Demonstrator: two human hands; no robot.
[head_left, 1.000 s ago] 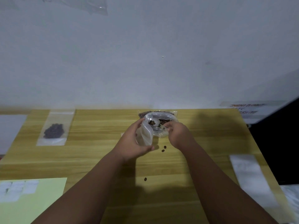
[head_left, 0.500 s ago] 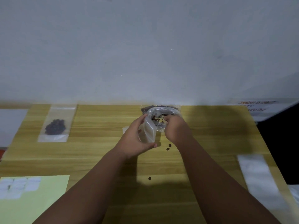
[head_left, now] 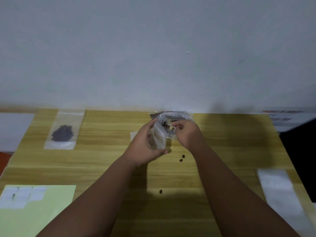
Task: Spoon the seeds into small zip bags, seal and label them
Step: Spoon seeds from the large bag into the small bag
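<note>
Right now the person is holding a small zip bag (head_left: pixel 158 136) upright in the left hand (head_left: pixel 145 147), fingers wrapped round its lower half and its mouth facing up and slightly toward the right hand (head_left: pixel 186 134). That right hand is pinched closed on a small spoon (head_left: pixel 170 126), which is carrying a few dark seeds just above and beside the bag's mouth. The spoon's long axis is running roughly left to right, its bowl end pointing at the opening, so the coming tip looks like a short move leftward and down; the right hand is the nearer one for it. Behind both hands, the big seed bag (head_left: pixel 177 117) is lying open at the far edge of the table (head_left: pixel 111 159). Three stray seeds (head_left: pixel 182 158) are lying loose on the wood nearer the person. A filled bag (head_left: pixel 63 130) is resting far left, and a label sheet (head_left: pixel 22 195) is waiting at the near left corner.
</note>
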